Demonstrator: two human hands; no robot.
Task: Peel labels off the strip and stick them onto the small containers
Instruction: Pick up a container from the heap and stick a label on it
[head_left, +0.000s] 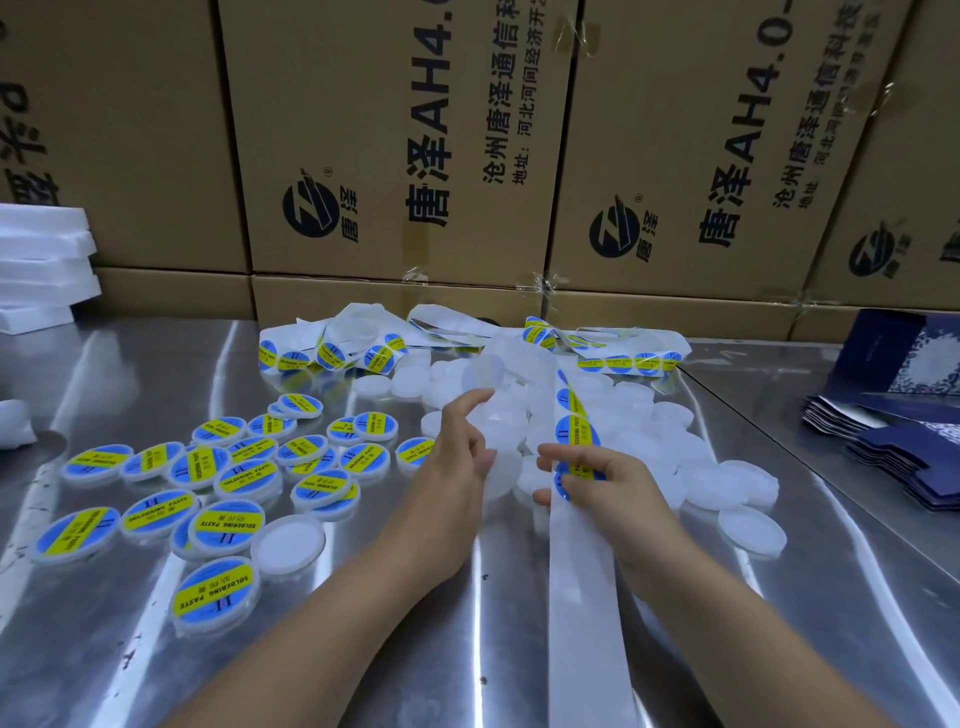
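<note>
A white backing strip (584, 582) runs from the table's near edge up to my right hand (602, 480), which pinches it at a round blue-and-yellow label (579, 441). More of the strip with labels lies tangled at the back (332, 353). My left hand (460, 452) hovers with fingers spread over a pile of plain white round containers (639, 441), its fingertips against one blurred container (501, 470); whether it grips it I cannot tell. Several labelled containers (218, 467) lie spread on the left.
The work surface is a shiny metal table (130, 649). Large printed cardboard boxes (405, 156) wall off the back. White foam sheets (41, 260) are stacked at far left. Folded dark blue cartons (893, 426) lie at right. One unlabelled container (288, 543) sits among the labelled ones.
</note>
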